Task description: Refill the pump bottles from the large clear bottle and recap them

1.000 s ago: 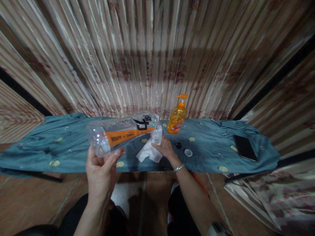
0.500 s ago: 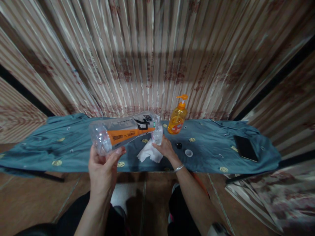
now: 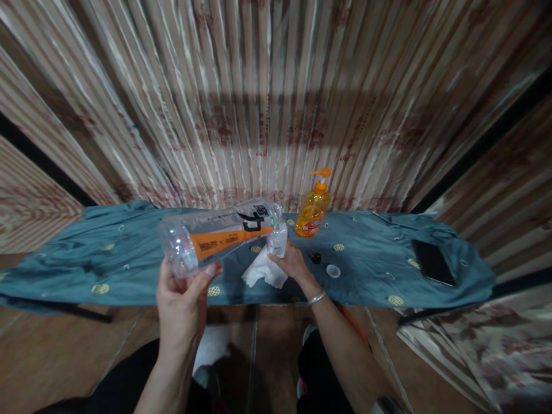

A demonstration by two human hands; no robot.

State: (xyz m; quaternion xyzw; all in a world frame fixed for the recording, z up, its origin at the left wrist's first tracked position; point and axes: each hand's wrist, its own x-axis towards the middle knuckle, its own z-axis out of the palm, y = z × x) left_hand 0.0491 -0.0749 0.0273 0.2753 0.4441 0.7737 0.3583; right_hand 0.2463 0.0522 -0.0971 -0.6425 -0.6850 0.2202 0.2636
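Observation:
My left hand [image 3: 183,296] is closed around the base of a large clear plastic bottle [image 3: 219,230] with an orange and black label. The bottle lies nearly level in the air, its neck tipped toward the right. Below that neck, my right hand [image 3: 293,261] grips a small clear bottle [image 3: 279,238], and the two mouths meet or nearly meet; I cannot tell which. Under the small bottle a white cloth [image 3: 264,270] lies crumpled on the table. Whether liquid is passing between the bottles does not show.
An orange pump bottle of yellow liquid [image 3: 313,210] stands behind my right hand. A black cap [image 3: 315,257] and a white cap [image 3: 333,271] lie right of it. A black phone [image 3: 433,261] rests at the right on the blue tablecloth [image 3: 138,253]. Striped curtain [image 3: 267,103] hangs behind.
Both hands keep their grips and the bottles stay mouth to mouth. The whole view has shifted slightly; little else differs.

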